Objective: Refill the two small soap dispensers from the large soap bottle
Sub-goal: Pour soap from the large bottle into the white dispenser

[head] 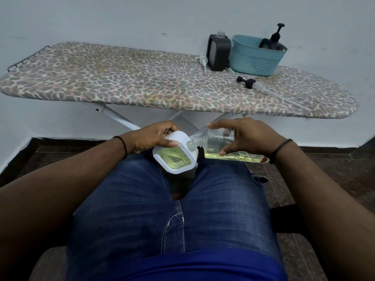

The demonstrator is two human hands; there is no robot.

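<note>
**Pouring position above my lap, ironing board beyond**

Nearest, over my knees in blue jeans (pixel 203 209), my left hand (pixel 154 138) grips the white soap dispenser (pixel 174 157) by its rounded upper end, thumb on the front edge. The dispenser is tilted; its clear, grid-patterned window shows yellow-green liquid inside. My right hand (pixel 241 136) grasps the large soap bottle (pixel 223 150) from above, thumb on the near side and fingers over the far side. This bottle is clear, lies almost on its side, and holds pale yellow soap pooled along its lower wall. Its uncapped threaded neck points left and meets the top right corner of the white dispenser, between my two hands. Whether soap is flowing I cannot tell. Each wrist carries one dark band.

Farther off stands one ironing board (pixel 142 84) with a leopard-print cover, against a pale wall. At its right end I count: one black soap dispenser (pixel 218 51), upright, its clear open neck showing; one white pump head (pixel 203 61) lying just to its left; one black pump head (pixel 246 81) with a long clear tube lying nearer me; and one teal basket (pixel 255 59) beside the black dispenser, holding a dark pump bottle (pixel 275 40).
</note>
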